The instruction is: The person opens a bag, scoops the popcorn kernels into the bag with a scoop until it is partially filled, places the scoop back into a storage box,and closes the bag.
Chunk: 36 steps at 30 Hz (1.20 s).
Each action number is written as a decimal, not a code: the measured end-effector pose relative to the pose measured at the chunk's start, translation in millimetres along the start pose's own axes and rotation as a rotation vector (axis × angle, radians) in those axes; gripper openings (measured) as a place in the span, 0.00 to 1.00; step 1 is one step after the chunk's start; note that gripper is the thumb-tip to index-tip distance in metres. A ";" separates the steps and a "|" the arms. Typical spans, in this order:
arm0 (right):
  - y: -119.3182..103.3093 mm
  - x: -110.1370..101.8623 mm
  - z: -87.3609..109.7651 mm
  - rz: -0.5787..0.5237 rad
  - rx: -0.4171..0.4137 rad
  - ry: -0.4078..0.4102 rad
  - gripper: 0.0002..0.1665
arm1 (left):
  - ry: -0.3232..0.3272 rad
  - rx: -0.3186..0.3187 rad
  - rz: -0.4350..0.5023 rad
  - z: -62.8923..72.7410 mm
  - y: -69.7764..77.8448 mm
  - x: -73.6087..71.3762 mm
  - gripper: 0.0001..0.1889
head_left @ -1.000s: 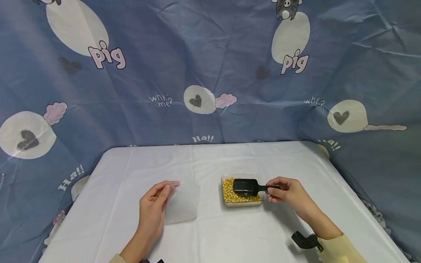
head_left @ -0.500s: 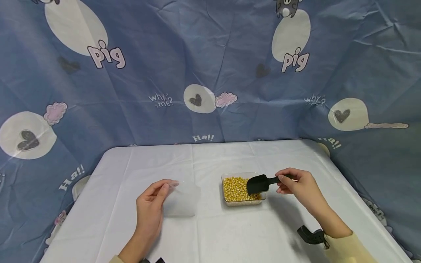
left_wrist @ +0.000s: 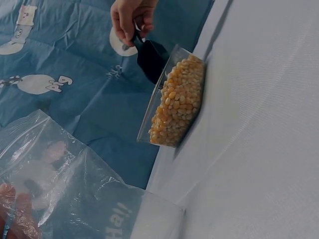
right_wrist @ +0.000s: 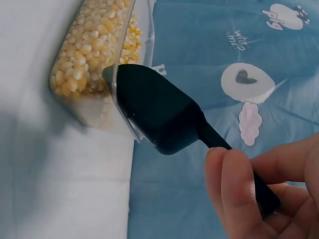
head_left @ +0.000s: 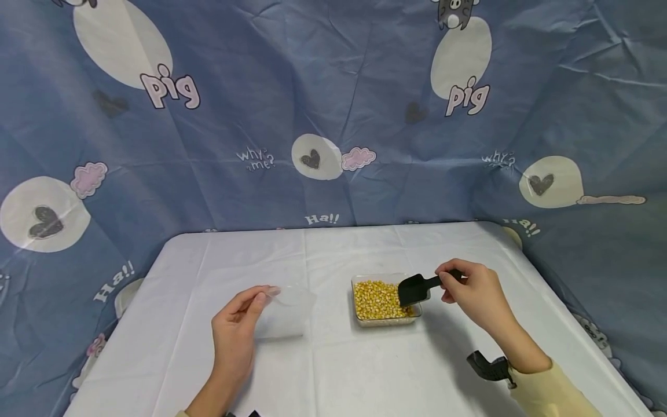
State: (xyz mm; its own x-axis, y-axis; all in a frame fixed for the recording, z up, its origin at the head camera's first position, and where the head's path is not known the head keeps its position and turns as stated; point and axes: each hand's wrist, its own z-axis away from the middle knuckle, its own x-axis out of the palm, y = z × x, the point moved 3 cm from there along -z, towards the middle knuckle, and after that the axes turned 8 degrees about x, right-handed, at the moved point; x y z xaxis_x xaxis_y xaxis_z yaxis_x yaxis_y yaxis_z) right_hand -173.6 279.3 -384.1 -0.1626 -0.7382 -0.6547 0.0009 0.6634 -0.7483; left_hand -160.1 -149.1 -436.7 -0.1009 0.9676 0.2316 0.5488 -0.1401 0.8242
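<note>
Black scoop point(head_left: 415, 289), I saw, with right hand point(head_left: 476, 295) fingers clamped on its handle point(right_wrist: 213, 135) and the blade point(right_wrist: 154, 102) tilted over corn point(head_left: 375, 298) at three o'clock of the clear container point(head_left: 385, 323). Out at nine, the left hand point(head_left: 234, 336) pinched the transparent bag point(head_left: 286, 315).

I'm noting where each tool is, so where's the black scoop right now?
In the head view, the black scoop is right of centre, held in the right hand and extending over the right end of the clear container of corn kernels.
</note>
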 end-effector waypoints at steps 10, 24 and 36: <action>3.2 9.6 -1.6 -0.028 0.019 -0.031 0.05 | 0.003 0.010 0.031 2.9 -3.6 -1.9 0.11; 18.4 21.7 -8.7 -0.254 0.100 -0.126 0.09 | 0.009 0.022 0.076 1.7 -3.0 -0.8 0.11; 42.0 35.2 -7.2 -0.491 0.227 -0.253 0.17 | 0.022 0.000 0.064 3.8 -3.9 -3.4 0.12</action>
State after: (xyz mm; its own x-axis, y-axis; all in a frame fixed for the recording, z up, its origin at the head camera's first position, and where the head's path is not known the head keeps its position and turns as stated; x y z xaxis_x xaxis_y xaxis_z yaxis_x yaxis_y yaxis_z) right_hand -186.4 282.0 -437.9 0.0426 -0.9766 -0.2106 0.2001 0.2149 -0.9559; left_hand -158.8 -151.1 -442.7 -0.0834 0.9517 0.2954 0.5550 -0.2018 0.8070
